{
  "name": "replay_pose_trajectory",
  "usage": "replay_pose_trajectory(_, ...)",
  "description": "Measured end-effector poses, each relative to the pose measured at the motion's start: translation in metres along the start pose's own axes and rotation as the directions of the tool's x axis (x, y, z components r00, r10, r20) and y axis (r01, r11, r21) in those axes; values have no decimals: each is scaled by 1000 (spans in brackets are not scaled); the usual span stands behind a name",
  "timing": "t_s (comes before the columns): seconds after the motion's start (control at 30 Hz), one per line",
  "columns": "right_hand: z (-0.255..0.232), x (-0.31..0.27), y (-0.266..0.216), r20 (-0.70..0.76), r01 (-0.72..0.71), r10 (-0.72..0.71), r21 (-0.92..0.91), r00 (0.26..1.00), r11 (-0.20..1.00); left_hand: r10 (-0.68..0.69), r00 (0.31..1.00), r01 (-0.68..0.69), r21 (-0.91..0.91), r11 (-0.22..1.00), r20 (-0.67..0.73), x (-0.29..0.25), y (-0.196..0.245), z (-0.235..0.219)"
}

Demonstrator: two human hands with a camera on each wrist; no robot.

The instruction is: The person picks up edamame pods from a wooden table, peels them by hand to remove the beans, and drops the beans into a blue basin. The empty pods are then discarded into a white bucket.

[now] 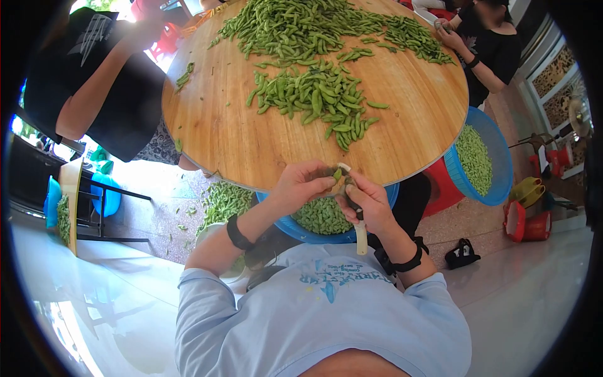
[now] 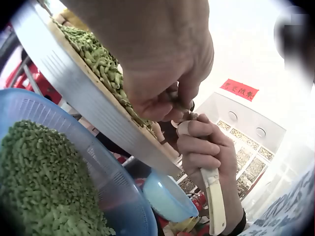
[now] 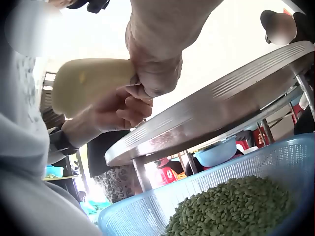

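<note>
At the near edge of the round table, my left hand (image 1: 300, 186) pinches a green soybean pod (image 1: 338, 173) between thumb and fingers. Close against it, my right hand (image 1: 369, 205) grips a tool with a long cream-coloured handle (image 1: 361, 239); the handle sticks out below the fist. The tool's other end is hidden among the fingers, so I cannot tell its kind. In the left wrist view the fingertips of both hands meet, the left hand (image 2: 170, 73) above the right hand (image 2: 209, 147). Below them, a blue basket (image 3: 138, 216) holds shelled green beans (image 3: 231, 209).
A big heap of pods (image 1: 295, 28) and a smaller pile (image 1: 308, 94) lie on the wooden table (image 1: 207, 119). Another blue basket (image 1: 496, 163) of beans stands at the right. Pods (image 1: 229, 201) lie on the floor at left. People sit around the table.
</note>
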State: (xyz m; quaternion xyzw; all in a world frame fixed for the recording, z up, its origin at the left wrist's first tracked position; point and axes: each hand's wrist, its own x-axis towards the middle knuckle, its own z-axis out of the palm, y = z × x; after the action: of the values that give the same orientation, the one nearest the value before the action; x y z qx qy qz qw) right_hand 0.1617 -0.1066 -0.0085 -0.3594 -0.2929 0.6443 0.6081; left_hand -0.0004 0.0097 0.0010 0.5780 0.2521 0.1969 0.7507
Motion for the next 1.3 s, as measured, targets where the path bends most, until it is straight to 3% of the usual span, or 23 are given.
replay_pose_trajectory(0.17,-5,3,8,104,34,-18,-155,994,987,-1,1000,0,43,999,0,1,-5,-2)
replay_pose_trajectory(0.53,-6,5,13,64,104,-93,-189,994,976,63,998,-63,-50,997,-14,2,-15,-4)
replay_pose_trajectory(0.6,-8,5,14,56,116,-107,-187,993,976,-25,999,32,-177,984,45,3,-16,-7)
replay_pose_trajectory(0.7,-12,8,14,89,115,-90,-344,992,932,-110,994,112,-311,944,26,5,-19,-2)
replay_pose_trajectory(0.73,-12,11,21,170,395,-376,-624,911,674,-113,993,115,-314,942,24,4,-19,4)
replay_pose_trajectory(0.77,-11,12,25,336,558,-577,-787,744,262,-49,998,43,-143,989,-44,3,-17,12)
replay_pose_trajectory(0.8,-12,11,25,338,559,-576,-787,744,260,30,995,-26,38,999,-97,4,-16,17)
replay_pose_trajectory(0.83,-14,8,25,196,448,-498,-768,845,457,34,995,-30,37,999,-97,7,-19,17)
replay_pose_trajectory(0.87,-15,6,25,63,311,-384,-711,921,631,127,986,-99,230,968,-111,11,-25,15)
replay_pose_trajectory(0.9,-13,6,25,68,313,-382,-711,922,629,220,969,-157,415,896,-109,12,-23,16)
replay_pose_trajectory(1.0,-8,5,25,15,342,-480,-722,877,602,221,966,-149,410,900,-134,2,-14,22)
replay_pose_trajectory(1.03,-11,3,23,-70,262,-385,-621,920,739,220,967,-149,411,899,-131,-5,-6,21)
replay_pose_trajectory(1.07,-14,1,20,-140,174,-277,-499,951,849,337,941,-224,665,713,-44,-18,3,13)
replay_pose_trajectory(1.1,-19,-1,18,-146,177,-282,-496,948,850,418,905,-281,847,450,78,-31,14,5)
replay_pose_trajectory(1.17,-30,-6,12,-127,180,-280,-506,951,843,11,996,-95,986,134,94,-62,40,-15)
replay_pose_trajectory(1.2,-31,-7,11,-118,199,-291,-494,949,847,8,995,-97,986,132,97,-69,42,-24)
replay_pose_trajectory(1.27,-28,-5,7,-109,181,-258,-461,960,869,-215,971,-112,994,-9,107,-79,47,-35)
replay_pose_trajectory(1.3,-26,-2,5,-100,164,-227,-430,969,888,-208,973,-107,994,-18,101,-74,49,-34)
